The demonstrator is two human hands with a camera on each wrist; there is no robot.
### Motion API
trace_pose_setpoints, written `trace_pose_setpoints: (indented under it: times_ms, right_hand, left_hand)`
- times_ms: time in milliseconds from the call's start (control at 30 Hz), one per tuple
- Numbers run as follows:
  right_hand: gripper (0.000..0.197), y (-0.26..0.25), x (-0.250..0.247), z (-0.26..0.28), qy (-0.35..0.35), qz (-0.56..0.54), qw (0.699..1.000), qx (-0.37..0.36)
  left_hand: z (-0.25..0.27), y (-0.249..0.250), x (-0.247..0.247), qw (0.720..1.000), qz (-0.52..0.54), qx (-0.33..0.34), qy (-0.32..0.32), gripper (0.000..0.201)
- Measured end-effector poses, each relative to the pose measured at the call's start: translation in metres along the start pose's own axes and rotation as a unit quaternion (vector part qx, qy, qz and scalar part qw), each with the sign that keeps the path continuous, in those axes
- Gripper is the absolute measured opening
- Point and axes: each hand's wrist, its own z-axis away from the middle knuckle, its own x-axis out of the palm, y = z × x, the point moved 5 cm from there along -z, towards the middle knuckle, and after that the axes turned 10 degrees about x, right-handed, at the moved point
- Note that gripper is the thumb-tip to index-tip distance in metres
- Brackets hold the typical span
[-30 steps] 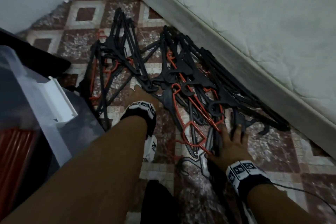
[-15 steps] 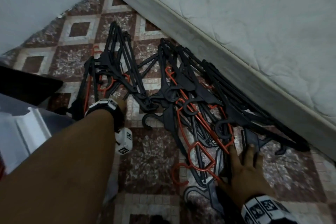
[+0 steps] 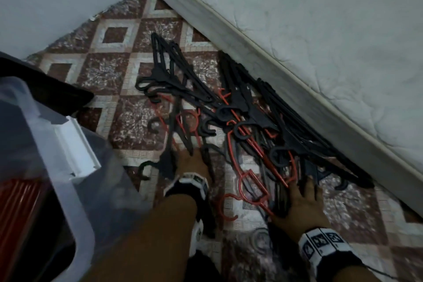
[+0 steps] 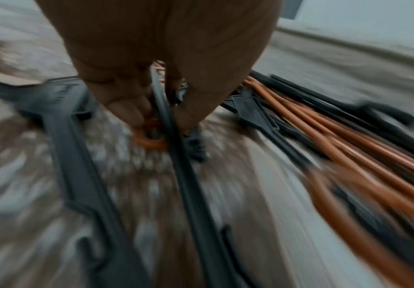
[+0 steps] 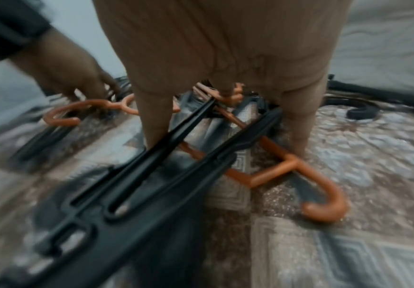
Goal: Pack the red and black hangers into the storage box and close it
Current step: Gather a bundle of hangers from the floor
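Two bare hands are down on the floor, the left hand (image 3: 191, 162) and the right hand (image 3: 302, 201). One clear plastic storage box (image 3: 68, 190) beside them. Black plastic hangers (image 3: 180, 80) in a tangled heap, too many and too overlapped to count; thin red plastic hangers (image 3: 250, 186), at least three showing.

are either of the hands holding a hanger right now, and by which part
Left hand pinches a black hanger by its straight bar. Right hand lies flat on the hanger pile, fingers spread, gripping nothing.
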Motion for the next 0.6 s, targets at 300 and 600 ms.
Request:
trace_pose_setpoints:
  times_ms: [300, 600]
  right_hand:
    - [0.064, 0.022, -0.036, 0.008, 0.087, -0.147, 0.985, -0.023]
    - [0.073, -0.024, -0.128, -0.024, 0.278, -0.091, 0.95, -0.107]
  left_hand:
    - [0.067, 0.044, 0.026, 0.981, 0.149, 0.117, -0.039, 0.03]
    - [0.072, -0.035, 0.018, 0.947, 0.23, -0.222, 0.045, 0.073]
